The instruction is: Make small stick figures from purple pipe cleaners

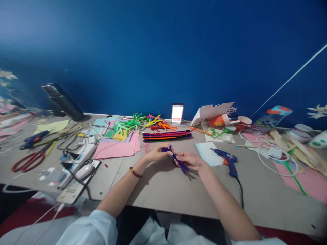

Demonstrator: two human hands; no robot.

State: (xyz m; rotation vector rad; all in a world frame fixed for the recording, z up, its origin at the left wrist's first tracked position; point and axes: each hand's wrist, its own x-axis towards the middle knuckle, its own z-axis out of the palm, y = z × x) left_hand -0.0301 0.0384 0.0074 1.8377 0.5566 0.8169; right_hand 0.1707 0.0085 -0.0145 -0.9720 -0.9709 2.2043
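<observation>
My left hand (157,152) and my right hand (190,160) meet over the middle of the grey table (163,194). Both pinch a bent purple pipe cleaner (176,158) that runs between them, fingers closed on it. A red bead bracelet sits on my left wrist. Just beyond my hands lies a flat bundle of pipe cleaners (167,135) in several colours. Finished twisted pipe-cleaner shapes (143,122) in green, yellow and red lie behind it.
A blue glue gun (227,160) with its black cord lies right of my hands. Pink paper sheets (118,148), red scissors (28,160), a power strip (79,157) and cables fill the left. Paper cups (219,120), wooden sticks (296,146) and a white wire ring lie right.
</observation>
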